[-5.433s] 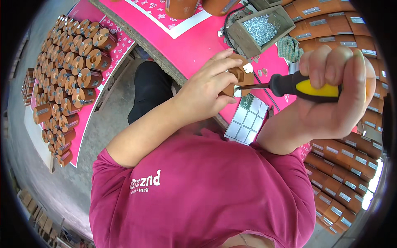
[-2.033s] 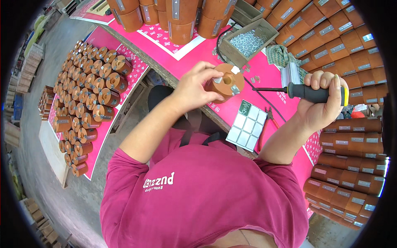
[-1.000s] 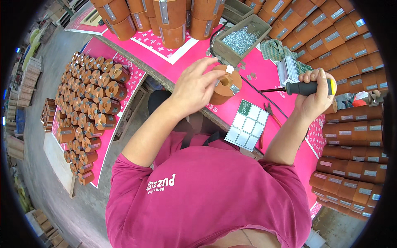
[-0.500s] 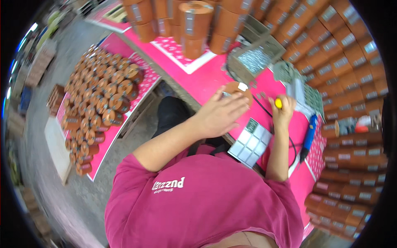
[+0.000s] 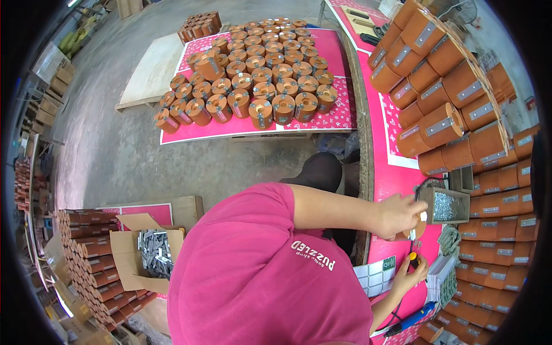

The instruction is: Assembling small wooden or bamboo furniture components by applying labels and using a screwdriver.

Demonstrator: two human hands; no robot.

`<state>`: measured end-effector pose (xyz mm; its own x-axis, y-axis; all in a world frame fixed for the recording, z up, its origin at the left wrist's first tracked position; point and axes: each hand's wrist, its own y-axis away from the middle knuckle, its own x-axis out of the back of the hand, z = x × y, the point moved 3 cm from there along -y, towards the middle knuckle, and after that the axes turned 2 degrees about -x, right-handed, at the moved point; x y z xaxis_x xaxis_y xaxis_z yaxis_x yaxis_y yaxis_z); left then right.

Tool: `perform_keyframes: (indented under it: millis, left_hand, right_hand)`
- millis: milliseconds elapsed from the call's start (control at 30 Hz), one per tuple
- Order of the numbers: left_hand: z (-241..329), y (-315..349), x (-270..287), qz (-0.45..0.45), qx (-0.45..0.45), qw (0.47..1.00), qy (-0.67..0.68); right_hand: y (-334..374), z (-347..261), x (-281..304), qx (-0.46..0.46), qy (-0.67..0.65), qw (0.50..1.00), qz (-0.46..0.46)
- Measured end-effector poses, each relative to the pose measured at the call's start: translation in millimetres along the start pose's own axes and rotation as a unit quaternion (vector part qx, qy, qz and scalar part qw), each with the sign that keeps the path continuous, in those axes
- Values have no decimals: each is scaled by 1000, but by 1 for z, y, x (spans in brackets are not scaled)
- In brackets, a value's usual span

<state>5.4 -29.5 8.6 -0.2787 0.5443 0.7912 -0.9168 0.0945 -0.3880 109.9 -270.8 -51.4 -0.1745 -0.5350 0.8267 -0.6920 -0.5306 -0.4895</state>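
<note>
My left hand (image 5: 399, 217) lies over a round orange-brown wooden cylinder (image 5: 423, 229), its fingers bent across the top. The hand covers most of the cylinder, and a small white patch shows beside the fingers. Just nearer to me, my right hand (image 5: 411, 273) is closed around a screwdriver (image 5: 413, 259) with a yellow and black handle, pointed toward the cylinder. Beside the right wrist is a sheet of silver rectangular stickers (image 5: 375, 278). A blue corded power tool (image 5: 411, 319) rests on the pink tabletop near the right forearm.
A wooden tray of small metal parts (image 5: 443, 207) stands beyond my left hand. Stacked cylinders (image 5: 443, 123) wall the bench's far and right sides. Another pink table (image 5: 213, 133) holds many cylinders. A cardboard box (image 5: 127, 259) of grey metal pieces sits at lower left.
The view has swung left, bringing the cardboard box and more of the second table into sight. My left hand stays on the cylinder; my right still grips the screwdriver.
</note>
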Motion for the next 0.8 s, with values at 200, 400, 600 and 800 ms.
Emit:
perform_keyframes:
  millis: [200, 400, 600, 800]
  left_hand:
    - [-69, 68, 92, 256, 150, 949, 106]
    - [-189, 224, 157, 436, 451, 760, -171]
    - [-261, 412, 193, 456, 610, 592, -263]
    - [-302, 470, 221, 510, 723, 433, -172]
  right_hand:
    - [17, -15, -9, -39, -6, 998, -56]
    - [23, -22, -16, -60, -13, 997, -46]
    - [25, -32, -17, -101, 25, 994, -45]
    - [32, -38, -14, -159, 108, 981, -25]
